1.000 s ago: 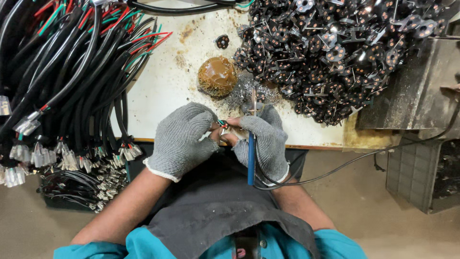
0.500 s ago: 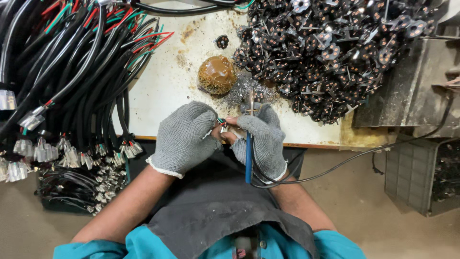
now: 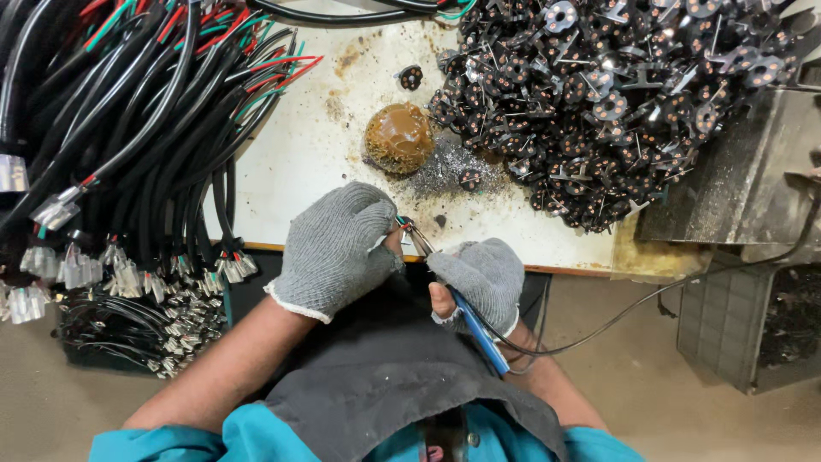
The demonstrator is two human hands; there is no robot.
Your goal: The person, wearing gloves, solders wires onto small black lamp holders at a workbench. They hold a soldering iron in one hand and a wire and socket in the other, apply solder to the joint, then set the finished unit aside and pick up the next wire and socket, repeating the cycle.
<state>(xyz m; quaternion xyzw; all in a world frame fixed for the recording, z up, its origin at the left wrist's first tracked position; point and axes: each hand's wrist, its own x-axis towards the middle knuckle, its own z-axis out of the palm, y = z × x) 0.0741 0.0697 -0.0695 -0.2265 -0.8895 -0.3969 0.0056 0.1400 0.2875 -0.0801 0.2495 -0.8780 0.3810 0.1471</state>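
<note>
- A blue-handled soldering iron (image 3: 479, 329) is grasped in the gloved right hand (image 3: 479, 278), tip angled up-left.
- A small wired part (image 3: 402, 224), touching that tip, is pinched by the gloved left hand (image 3: 338, 248).
- Beyond both grips lies 1 brown lump (image 3: 398, 137).

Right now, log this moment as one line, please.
left hand: pinches small wired part | right hand: holds blue-handled soldering iron, tip at part | nearby: brown sponge lump, black connector pile
</note>
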